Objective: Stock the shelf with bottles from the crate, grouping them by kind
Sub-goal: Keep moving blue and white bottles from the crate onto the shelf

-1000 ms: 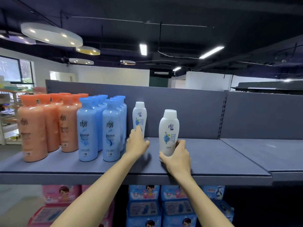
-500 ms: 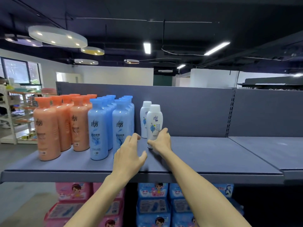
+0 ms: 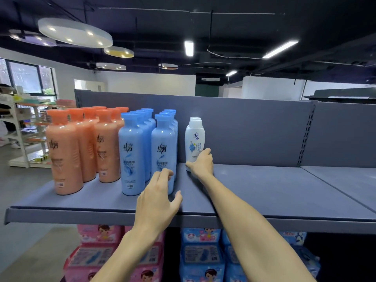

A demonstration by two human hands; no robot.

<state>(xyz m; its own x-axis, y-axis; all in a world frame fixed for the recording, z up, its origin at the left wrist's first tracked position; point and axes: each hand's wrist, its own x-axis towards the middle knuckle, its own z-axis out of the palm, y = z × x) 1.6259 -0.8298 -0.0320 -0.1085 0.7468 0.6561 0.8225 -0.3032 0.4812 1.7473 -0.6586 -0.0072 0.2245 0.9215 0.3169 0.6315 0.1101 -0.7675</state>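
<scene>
R hand [image 3: 201, 162] gripping white bottle [image 3: 194, 139] low at base, upright on shelf [image 3: 264, 190], near back panel. L hand [image 3: 157, 202] loose, fingers relaxed, holding nothing, over shelf front edge. Blue bottles [image 3: 146, 151] just ahead of L hand, touching fingertips or not: can't tell. Orange bottles [image 3: 81, 145] further to its left.

Light comes from ceiling strip lights [image 3: 189, 48] at twelve o'clock and round lamps [image 3: 75, 34] at ten o'clock against a dark ceiling. The shelf [image 3: 254, 192] is evenly lit, with soft shadows. The window [image 3: 24, 78] at nine o'clock glares. Wide-angle bending curves the edges; far background is soft.
</scene>
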